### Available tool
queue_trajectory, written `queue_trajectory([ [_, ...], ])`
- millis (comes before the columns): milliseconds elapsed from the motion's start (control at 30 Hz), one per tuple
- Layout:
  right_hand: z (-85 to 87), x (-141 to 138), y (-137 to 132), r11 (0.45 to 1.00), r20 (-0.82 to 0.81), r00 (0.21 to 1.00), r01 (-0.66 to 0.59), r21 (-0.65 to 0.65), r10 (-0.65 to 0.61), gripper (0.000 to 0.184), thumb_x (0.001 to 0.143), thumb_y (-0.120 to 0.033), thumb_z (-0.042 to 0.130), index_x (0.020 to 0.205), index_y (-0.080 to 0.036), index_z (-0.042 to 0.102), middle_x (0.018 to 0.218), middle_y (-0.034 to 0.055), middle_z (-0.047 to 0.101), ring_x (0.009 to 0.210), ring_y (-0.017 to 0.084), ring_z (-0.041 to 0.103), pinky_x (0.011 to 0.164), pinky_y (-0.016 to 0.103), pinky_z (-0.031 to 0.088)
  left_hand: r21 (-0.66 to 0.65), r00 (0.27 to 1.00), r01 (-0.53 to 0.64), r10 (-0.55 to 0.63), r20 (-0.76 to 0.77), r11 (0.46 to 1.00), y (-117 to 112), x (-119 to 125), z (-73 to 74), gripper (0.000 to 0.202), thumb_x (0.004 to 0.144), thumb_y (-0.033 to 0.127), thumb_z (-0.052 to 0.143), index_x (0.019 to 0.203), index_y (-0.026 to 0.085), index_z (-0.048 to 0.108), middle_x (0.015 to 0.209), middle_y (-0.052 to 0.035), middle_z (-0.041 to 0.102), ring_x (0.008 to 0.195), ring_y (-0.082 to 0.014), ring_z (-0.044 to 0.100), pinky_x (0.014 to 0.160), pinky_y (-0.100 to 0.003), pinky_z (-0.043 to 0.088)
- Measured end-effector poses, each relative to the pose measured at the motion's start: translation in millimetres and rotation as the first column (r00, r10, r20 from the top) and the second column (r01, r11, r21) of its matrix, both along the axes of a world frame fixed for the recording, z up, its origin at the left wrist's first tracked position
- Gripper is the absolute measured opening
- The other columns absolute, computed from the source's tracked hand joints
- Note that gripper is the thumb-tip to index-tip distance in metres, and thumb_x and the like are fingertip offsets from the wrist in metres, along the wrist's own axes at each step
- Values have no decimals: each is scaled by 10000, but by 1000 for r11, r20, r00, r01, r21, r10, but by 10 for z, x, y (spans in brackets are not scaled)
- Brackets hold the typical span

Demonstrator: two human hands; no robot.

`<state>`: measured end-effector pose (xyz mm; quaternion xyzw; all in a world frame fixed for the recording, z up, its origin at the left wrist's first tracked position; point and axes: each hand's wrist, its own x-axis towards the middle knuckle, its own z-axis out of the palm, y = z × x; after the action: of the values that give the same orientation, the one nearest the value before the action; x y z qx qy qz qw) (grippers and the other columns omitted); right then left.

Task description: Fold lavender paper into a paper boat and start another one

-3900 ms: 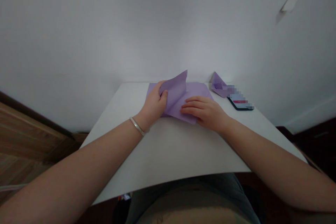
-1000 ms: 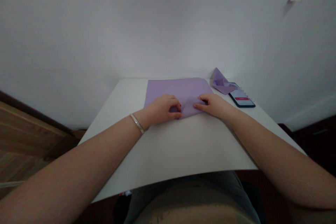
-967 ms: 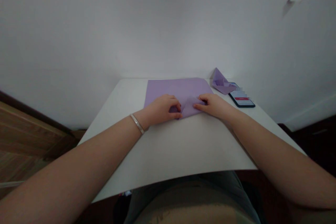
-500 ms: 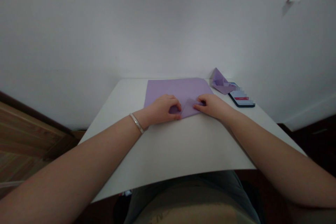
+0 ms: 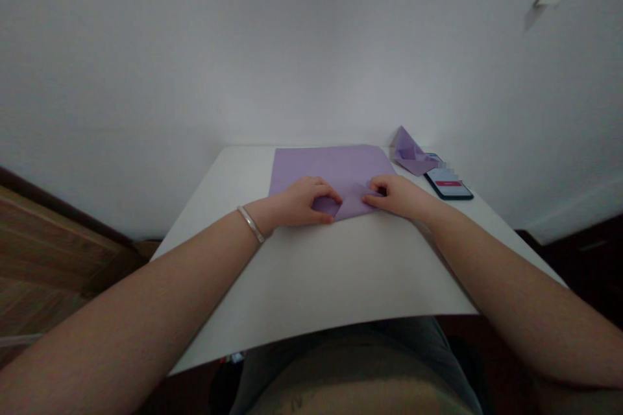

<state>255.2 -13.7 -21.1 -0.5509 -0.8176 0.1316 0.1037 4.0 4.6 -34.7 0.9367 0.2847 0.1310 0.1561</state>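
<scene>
A sheet of purple paper lies on the white table, with a folded flap along its near edge. At the near left of the flap, my left hand has its fingers curled and its thumb at the paper's edge, gripping the sheet loosely. A darker patch of paper shows between that thumb and the fingers. On the right side of the flap, my right hand pinches the paper between thumb and forefinger. The part of the sheet under both hands is hidden.
A folded purple paper piece stands at the back right, partly over a phone with a lit screen. The white table meets a pale wall at its far edge. A wooden panel is at the left.
My left fingertips have shifted slightly along the flap, and the forefinger and thumb are a little farther apart. My right hand has moved slightly right, and the flap looks flatter.
</scene>
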Motion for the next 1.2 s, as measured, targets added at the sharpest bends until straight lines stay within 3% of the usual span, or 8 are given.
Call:
queue_trajectory([
  [167,29,30,-3,999,-34,999,-24,-29,23,286,792,-392,514,600,-219,393,588,-35,423,559,123,391,529,279,245,18,1000,-21,21,6,1000,-24,17,9,324,828,394,635,1079,191,661,1091,-90,657,1019,-223,578,928,-363,420],
  [367,59,-18,-10,1000,3,1000,-5,-14,5,258,788,-343,512,604,-219,381,600,-30,441,573,126,403,542,277,254,55,997,-76,77,-31,996,-67,61,46,292,825,352,634,1059,181,673,1061,-98,657,995,-231,584,909,-372,428],
  [600,46,-61,-11,999,55,998,39,32,-40,234,819,-379,493,664,-208,449,662,-1,512,606,137,438,554,274,265,25,993,-116,116,-3,993,-49,60,14,427,774,341,688,1166,187,618,1131,-86,655,1040,-241,578,924,-380,426],
  [733,38,-49,-17,999,30,1000,-10,51,9,235,835,-387,482,697,-196,493,686,8,529,622,139,447,566,271,279,29,996,-90,90,2,996,-52,65,16,301,835,308,608,1110,195,652,1100,-81,664,1023,-221,583,937,-374,419],
  [867,35,-17,-29,998,-86,996,-32,-47,28,299,797,-480,553,745,-187,582,683,-5,562,605,135,464,554,265,304,31,996,-86,86,-8,996,-58,58,18,306,839,357,608,1102,208,658,1101,-78,654,1035,-225,574,942,-378,418],
  [933,40,14,-33,982,-197,978,-104,-159,72,305,758,-489,605,784,-188,640,715,-5,610,631,142,508,574,263,354,23,996,-78,78,-33,997,-61,48,15,355,819,403,634,1122,218,652,1138,-83,632,1066,-239,560,955,-387,410],
  [1033,51,68,-29,913,-324,924,-297,-281,201,260,722,-433,656,825,-200,705,824,12,679,764,171,594,696,280,438,16,995,-45,46,-87,999,-73,33,8,422,794,422,661,1170,234,627,1210,-91,586,1122,-255,529,985,-397,393],
  [1200,58,108,-6,839,-353,864,-465,-282,361,238,729,-390,670,868,-215,753,927,45,689,888,186,620,829,306,456,56,996,-54,58,-73,997,-91,12,3,301,874,328,564,1155,242,626,1178,-74,587,1104,-225,530,991,-376,386],
])
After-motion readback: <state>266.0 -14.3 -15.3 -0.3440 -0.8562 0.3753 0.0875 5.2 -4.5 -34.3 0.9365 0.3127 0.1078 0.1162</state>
